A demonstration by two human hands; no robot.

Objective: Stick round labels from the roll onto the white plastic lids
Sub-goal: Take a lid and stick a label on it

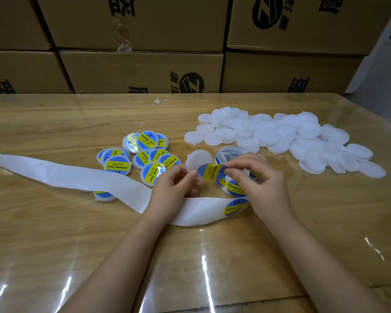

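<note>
My left hand (pixel 174 187) holds a bare white plastic lid (pixel 198 160) by its lower edge, tilted up above the table. My right hand (pixel 261 177) pinches a round blue and yellow label (pixel 211 171) and holds it against the lid's lower right rim. The label roll (pixel 231 186) stands just behind and under my right hand. Its empty white backing strip (pixel 61 173) trails off to the left. A pile of several labelled lids (pixel 142 158) lies left of my hands. A heap of bare white lids (pixel 280 138) lies at the right.
The wooden table (pixel 54 233) has a shiny clear plastic cover. Stacked cardboard boxes (pixel 140 71) form a wall along its far edge. One labelled lid (pixel 104 195) lies partly under the backing strip. Small white scraps (pixel 159 100) lie near the far edge.
</note>
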